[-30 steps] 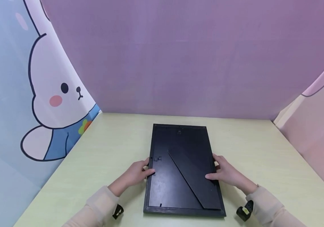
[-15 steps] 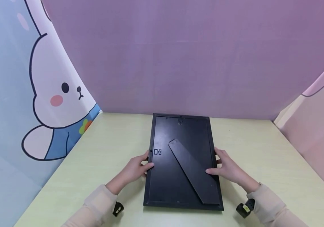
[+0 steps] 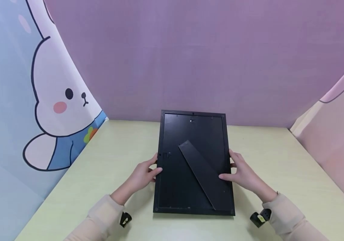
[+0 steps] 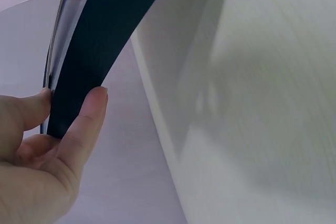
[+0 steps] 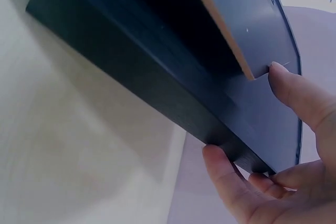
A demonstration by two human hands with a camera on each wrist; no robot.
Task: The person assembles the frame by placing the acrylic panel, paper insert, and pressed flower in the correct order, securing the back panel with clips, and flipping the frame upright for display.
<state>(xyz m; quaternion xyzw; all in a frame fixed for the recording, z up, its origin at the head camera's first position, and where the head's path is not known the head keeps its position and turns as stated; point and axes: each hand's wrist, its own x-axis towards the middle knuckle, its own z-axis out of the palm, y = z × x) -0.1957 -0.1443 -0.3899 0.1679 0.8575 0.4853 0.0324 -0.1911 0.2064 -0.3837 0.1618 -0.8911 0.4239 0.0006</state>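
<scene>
A black picture frame (image 3: 175, 187) shows its back in the head view, far end tilted up, with a diagonal easel leg (image 3: 202, 170) on the backing. My left hand (image 3: 141, 174) grips its left edge, thumb on the back face and fingers along the outer side. On the opposite edge my right hand (image 3: 242, 174) holds it the same way, its thumb at the easel leg. The left wrist view shows the frame's side (image 4: 89, 56) between thumb and fingers. In the right wrist view the easel leg (image 5: 236, 24) stands slightly off the backing. The frame's front is hidden.
Beneath lies a pale yellow-green table (image 3: 265, 147). A purple cloth wall (image 3: 190, 67) rises behind it, and a panel with a cartoon rabbit (image 3: 60, 100) stands at the left. Pinkish cloth (image 3: 337, 144) borders the right. Each wrist carries a small black device (image 3: 125, 220).
The picture frame has tilted up: its far edge rises in view, now overlapping the purple wall, and its near edge has shifted up too. Both hands moved up slightly with it, keeping their grip.
</scene>
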